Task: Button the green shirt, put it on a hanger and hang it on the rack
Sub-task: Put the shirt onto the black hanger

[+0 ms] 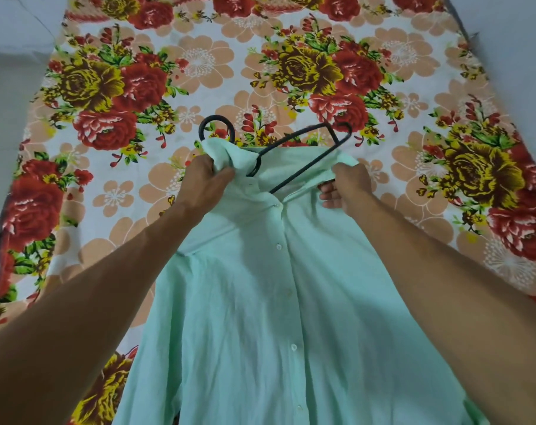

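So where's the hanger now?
Head view, centre: the hanger sits partly inside the green shirt at its collar, between the left hand and right hand, hook poking out over the floral sheet.

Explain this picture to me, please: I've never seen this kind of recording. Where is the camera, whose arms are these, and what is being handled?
There is no machine here: a person works with bare hands, and the one picture comes from a camera worn on their head, looking forward and down. The left hand grips bunched fabric at the collar of a green shirt; the right hand holds the collar's other side. A black hanger sits tilted, partly inside the neck opening, its hook poking out near the left hand. The shirt's front buttons look fastened. Underneath lies a floral sheet.
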